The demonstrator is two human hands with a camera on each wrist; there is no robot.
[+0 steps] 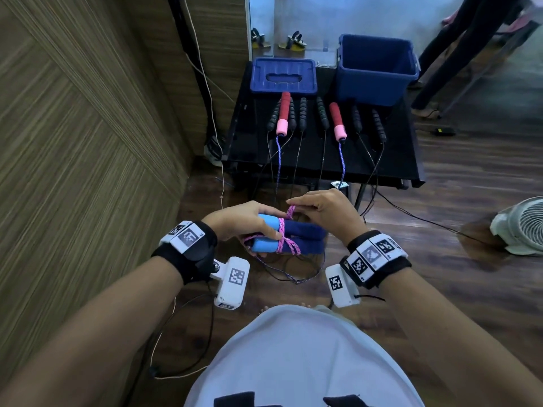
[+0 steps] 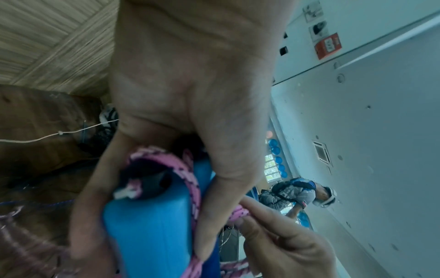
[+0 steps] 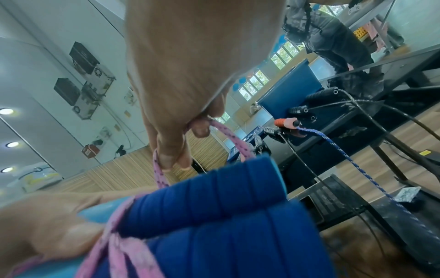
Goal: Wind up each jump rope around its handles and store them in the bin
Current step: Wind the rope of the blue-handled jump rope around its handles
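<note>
My left hand point(image 1: 249, 224) grips two blue foam handles point(image 1: 296, 236) held side by side, light blue at one end and dark blue along the rest. A pink braided rope point(image 1: 283, 239) is wrapped around them several times. My right hand point(image 1: 320, 210) pinches a loop of that pink rope point(image 3: 228, 137) just above the handles. In the left wrist view the thumb and fingers clamp the light blue handle end point(image 2: 147, 231). The open blue bin point(image 1: 376, 69) stands at the table's far right.
On the black table point(image 1: 396, 163) lie a red-and-pink handled rope point(image 1: 283, 117), its twin handle point(image 1: 337, 121) and several black handles point(image 1: 321, 113), cords hanging to the floor. A blue lid point(image 1: 283, 74) lies left of the bin. A white fan point(image 1: 523, 227) sits right; another person stands behind.
</note>
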